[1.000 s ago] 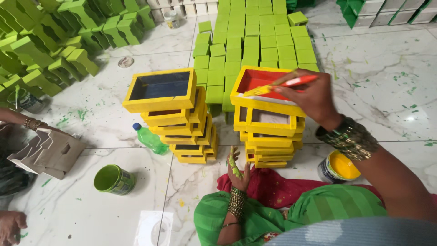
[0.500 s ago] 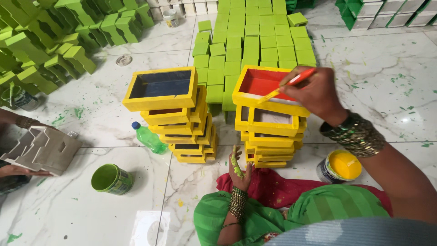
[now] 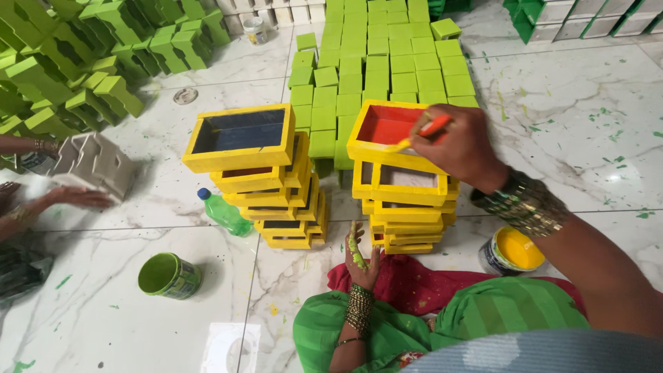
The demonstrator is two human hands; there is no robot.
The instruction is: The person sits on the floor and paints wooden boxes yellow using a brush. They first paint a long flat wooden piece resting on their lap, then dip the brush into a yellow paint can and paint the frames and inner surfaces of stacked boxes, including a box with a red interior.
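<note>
My right hand [image 3: 461, 146] is pinching an orange-handled brush [image 3: 423, 132], and its tip is now working along the yellow rim of the top box [image 3: 388, 132], nearer the near edge than a moment ago. My left hand [image 3: 360, 252] is resting open-fingered against the stack's base [image 3: 407, 238], gripping nothing. The yellow paint tin [image 3: 510, 251] is waiting just beside the stack.

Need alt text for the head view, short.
The right hand holds an orange-handled brush over the red-lined top box of a yellow stack; the left hand rests at its base. Beside it stands a second yellow stack.
</note>
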